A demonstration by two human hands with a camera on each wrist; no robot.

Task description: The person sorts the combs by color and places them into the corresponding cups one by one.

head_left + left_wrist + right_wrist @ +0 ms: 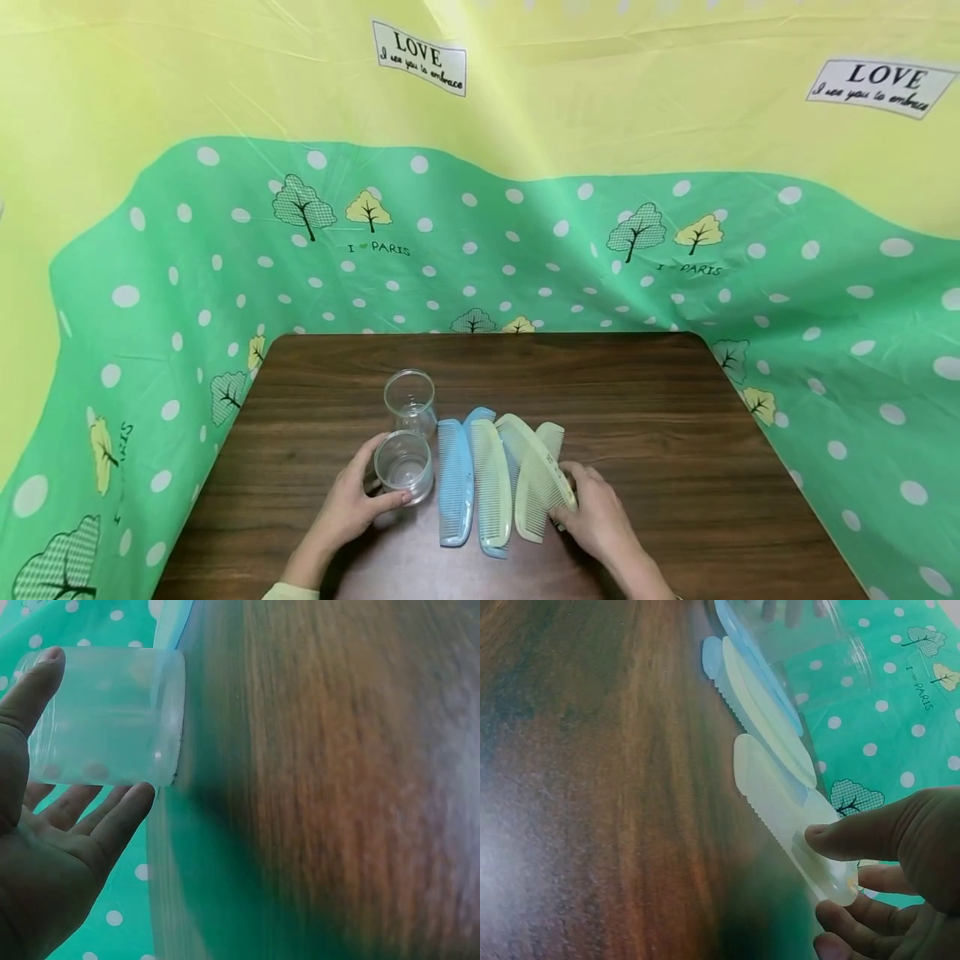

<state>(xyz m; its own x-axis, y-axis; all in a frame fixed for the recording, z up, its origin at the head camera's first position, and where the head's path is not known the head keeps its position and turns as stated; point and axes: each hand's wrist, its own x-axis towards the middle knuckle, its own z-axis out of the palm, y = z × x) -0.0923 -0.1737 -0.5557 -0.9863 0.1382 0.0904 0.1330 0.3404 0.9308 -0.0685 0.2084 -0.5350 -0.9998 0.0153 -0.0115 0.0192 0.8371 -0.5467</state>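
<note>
My left hand [351, 502] grips a clear cup [406, 473] standing on the table. In the left wrist view, its thumb is on one side of the cup and its fingers are on the other. A second clear cup [410, 398] is just behind. With my right hand [597, 512] I pinch the near end of a pale yellow comb [542, 454]. This comb crosses another pale yellow comb [533, 510]. To their left, a third yellow comb [492, 479] overlaps blue ones, and a blue comb [454, 483] lies beside the held cup.
The dark wood-grain table [675, 417] carries the cups and combs. Behind it and along both sides hangs a green and yellow cloth [525, 233] with white dots and trees, close to the table's edges.
</note>
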